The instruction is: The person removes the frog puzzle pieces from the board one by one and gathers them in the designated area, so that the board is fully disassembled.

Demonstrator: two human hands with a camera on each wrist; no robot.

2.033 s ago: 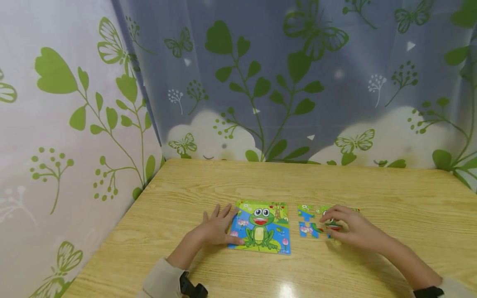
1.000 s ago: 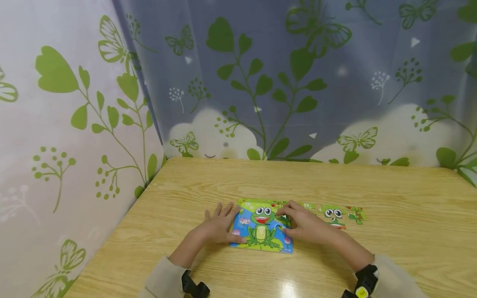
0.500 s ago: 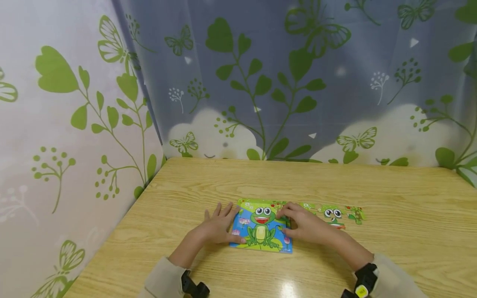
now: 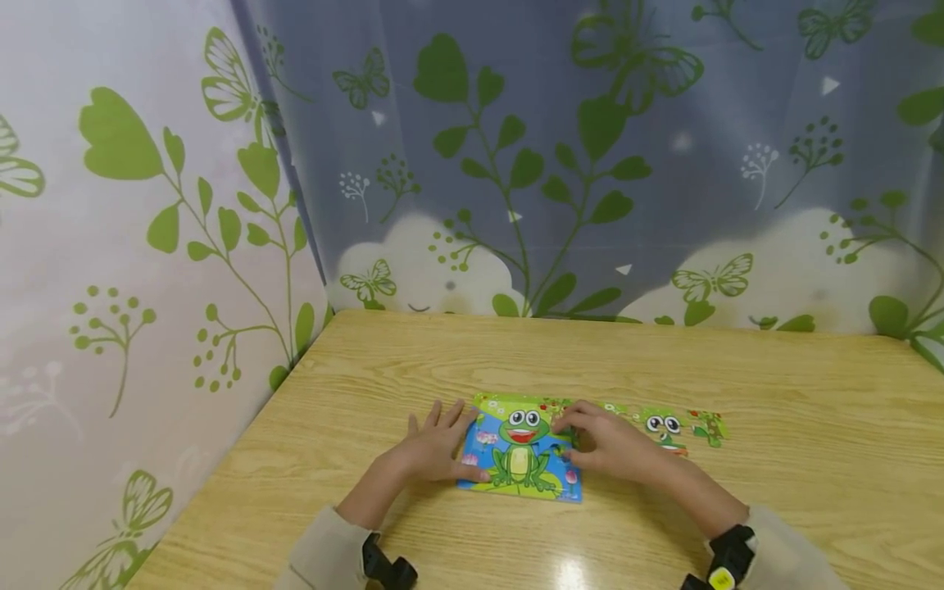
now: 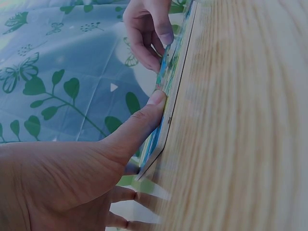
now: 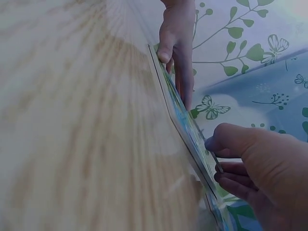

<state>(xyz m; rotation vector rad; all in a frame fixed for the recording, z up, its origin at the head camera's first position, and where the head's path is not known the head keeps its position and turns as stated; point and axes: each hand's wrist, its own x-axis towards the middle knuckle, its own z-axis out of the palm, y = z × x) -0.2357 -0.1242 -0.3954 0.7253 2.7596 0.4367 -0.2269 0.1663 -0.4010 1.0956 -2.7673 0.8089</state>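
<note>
A square frog-picture puzzle board lies on the table between both hands. My left hand rests at its left edge with fingers spread, the thumb lying over the lower left part. Over the board's right side, my right hand pinches a thin puzzle piece between thumb and fingertips. In the left wrist view the piece stands tilted close over the picture. The right wrist view shows its thin edge at the fingertips, and my fingers hide most of it in the head view.
Right of the board lie loose puzzle pieces, including one with the frog's eyes and one with a tree. The right forearm covers part of them. The wooden table meets a patterned curtain behind and another at left.
My right hand has moved left from the loose pieces to the board's right side, bringing a puzzle piece. It has stayed there over the last second. My left hand has kept its place.
</note>
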